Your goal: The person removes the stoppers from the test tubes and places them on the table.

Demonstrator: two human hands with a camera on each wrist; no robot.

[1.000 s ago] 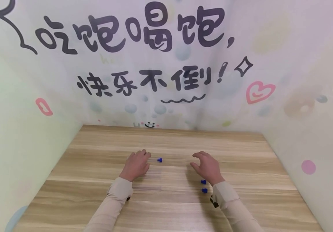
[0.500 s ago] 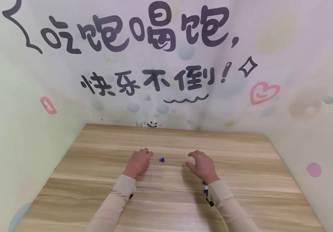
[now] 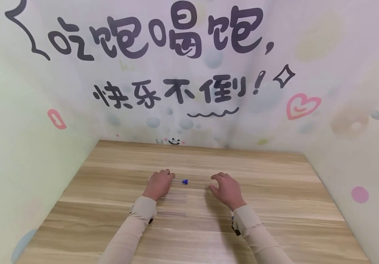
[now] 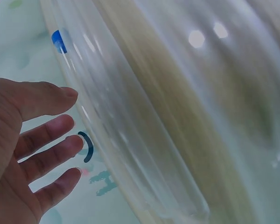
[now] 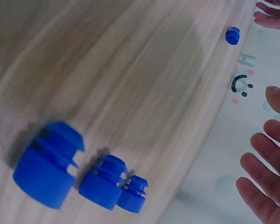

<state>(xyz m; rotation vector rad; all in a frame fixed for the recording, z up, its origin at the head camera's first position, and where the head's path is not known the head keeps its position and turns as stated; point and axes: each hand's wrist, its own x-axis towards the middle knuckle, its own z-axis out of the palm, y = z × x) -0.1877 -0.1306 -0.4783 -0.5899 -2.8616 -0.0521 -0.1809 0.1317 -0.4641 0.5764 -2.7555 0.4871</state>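
In the head view my left hand [image 3: 158, 184] is over a clear tube [image 3: 178, 180] with a blue cap [image 3: 185, 182] on its right end. Up close in the left wrist view, clear tubes [image 4: 126, 107] lie side by side; thumb and fingers are spread beside the nearest edge, and contact cannot be told. My right hand [image 3: 228, 190] is apart on the right, fingers relaxed and holding nothing. Three loose blue ribbed caps, the nearest cap [image 5: 44, 172], the middle cap [image 5: 100, 186] and the farthest cap [image 5: 133, 198], lie in a row in the right wrist view.
A wood-grain table [image 3: 189, 242] carries everything. Behind it and at both sides stand pale walls, with large dark lettering on the back wall [image 3: 176, 91]. A sleeve cuff [image 3: 247, 216] hides most of the loose caps in the head view.
My right hand has moved slightly left, toward the capped tube, and its sleeve now covers the loose caps in the head view. The left hand stays over the tube; the view has shifted slightly.
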